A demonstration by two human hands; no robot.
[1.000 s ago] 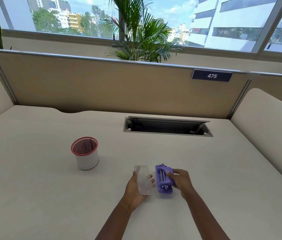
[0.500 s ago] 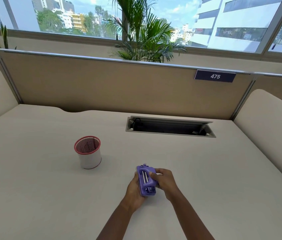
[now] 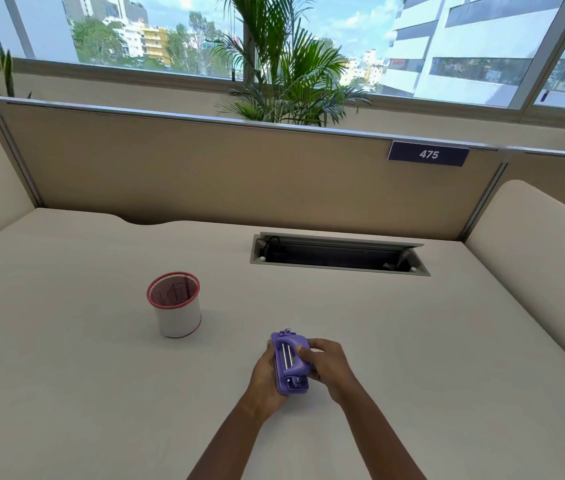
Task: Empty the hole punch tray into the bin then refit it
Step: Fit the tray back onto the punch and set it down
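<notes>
Head view: white bin (image 3: 176, 308) with red rim at ten o'clock from the hands, contents unclear. Open cable slot (image 3: 338, 255) at one o'clock. Purple punch (image 3: 290, 362) above the desk (image 3: 66, 375), underside up, clasped between left hand (image 3: 263, 375) and right hand (image 3: 326, 366), fingers curled around it.

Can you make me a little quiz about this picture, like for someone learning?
1. True or false: both hands hold the purple hole punch.
2. Which side of the hole punch is the red-rimmed bin on? A) the person's left B) the person's right
3. What number is on the blue sign?

Key: 1 true: the left hand and right hand both grip it. 2 A. 3 475.
</notes>
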